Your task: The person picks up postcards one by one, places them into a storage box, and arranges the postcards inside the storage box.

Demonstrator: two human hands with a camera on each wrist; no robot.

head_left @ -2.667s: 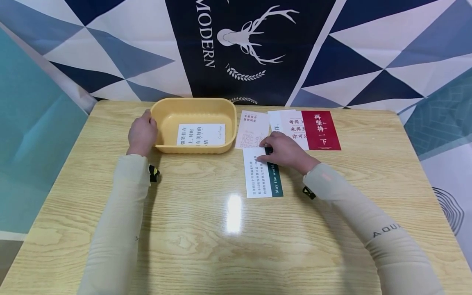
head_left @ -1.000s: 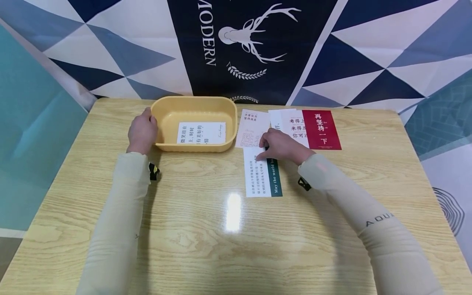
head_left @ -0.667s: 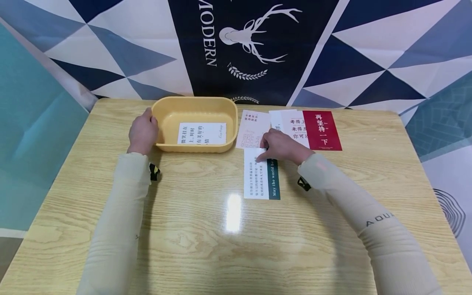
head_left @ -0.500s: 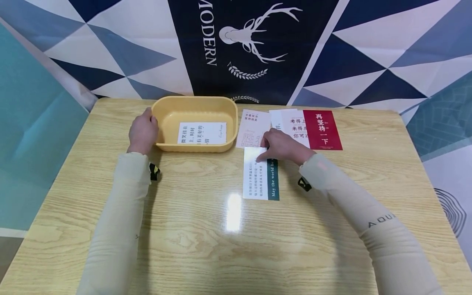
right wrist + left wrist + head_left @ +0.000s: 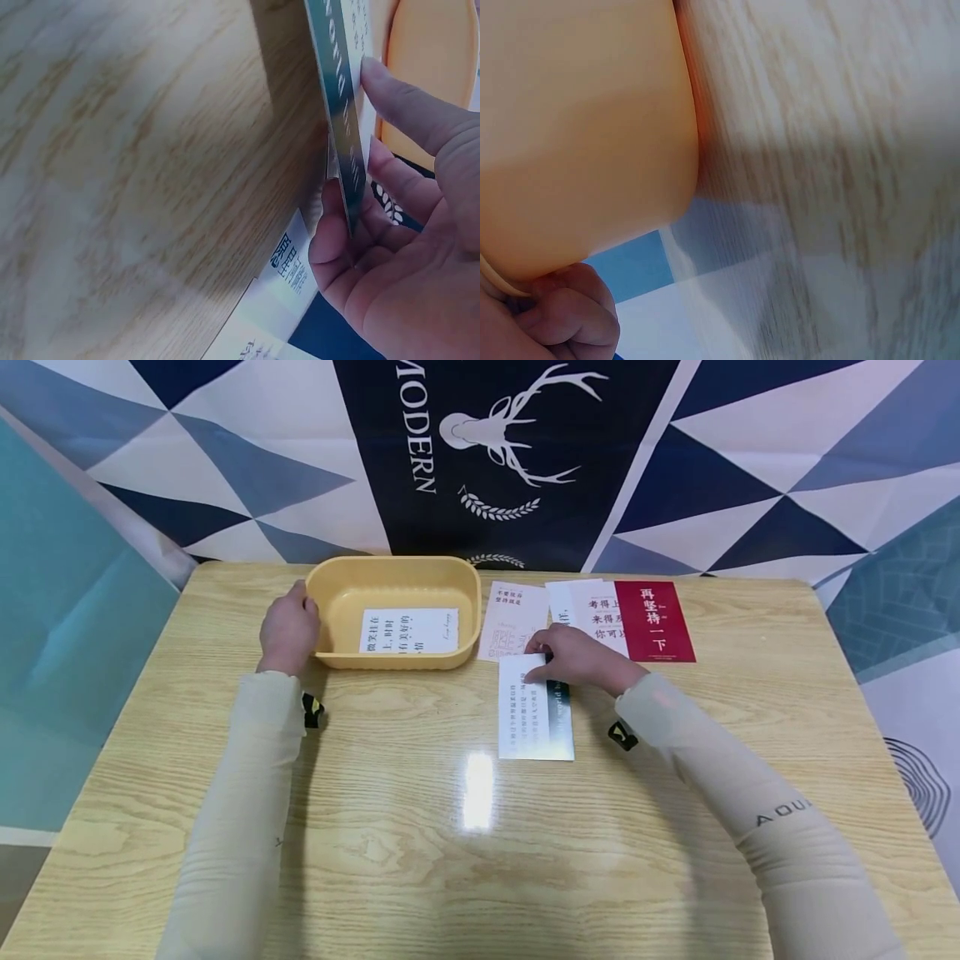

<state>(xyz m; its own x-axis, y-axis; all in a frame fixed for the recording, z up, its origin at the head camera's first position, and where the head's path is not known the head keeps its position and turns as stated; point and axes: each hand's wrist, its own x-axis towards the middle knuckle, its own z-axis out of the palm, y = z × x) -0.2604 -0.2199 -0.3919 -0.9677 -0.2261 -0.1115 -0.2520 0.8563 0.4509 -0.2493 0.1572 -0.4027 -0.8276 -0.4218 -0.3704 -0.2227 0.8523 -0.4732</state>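
With curled fingers, my left hand (image 5: pixel 291 628) grips the left rim of a yellow plastic basin (image 5: pixel 390 662); its outer wall fills much of the left wrist view, above my fingers (image 5: pixel 577 311). A white card (image 5: pixel 431 631) with black writing lies inside. My right hand (image 5: pixel 581 660) pinches a white card with a dark green band (image 5: pixel 525 722) by its far end. In the right wrist view, the banded card (image 5: pixel 339 97) stands tilted off the table between thumb and fingers. The fingers hide part of its printing.
Right of the basin lies a pink card (image 5: pixel 517 602). Beside it, white cards (image 5: pixel 561 602) overlap with a white-and-red card (image 5: pixel 656 622). A patterned cloth (image 5: pixel 480 460) with a deer head rises behind the wooden table (image 5: pixel 390 843).
The green-banded card, flat earlier, is now raised and tilted in my right hand, with glare across its near end. My left hand and the basin stay in place.
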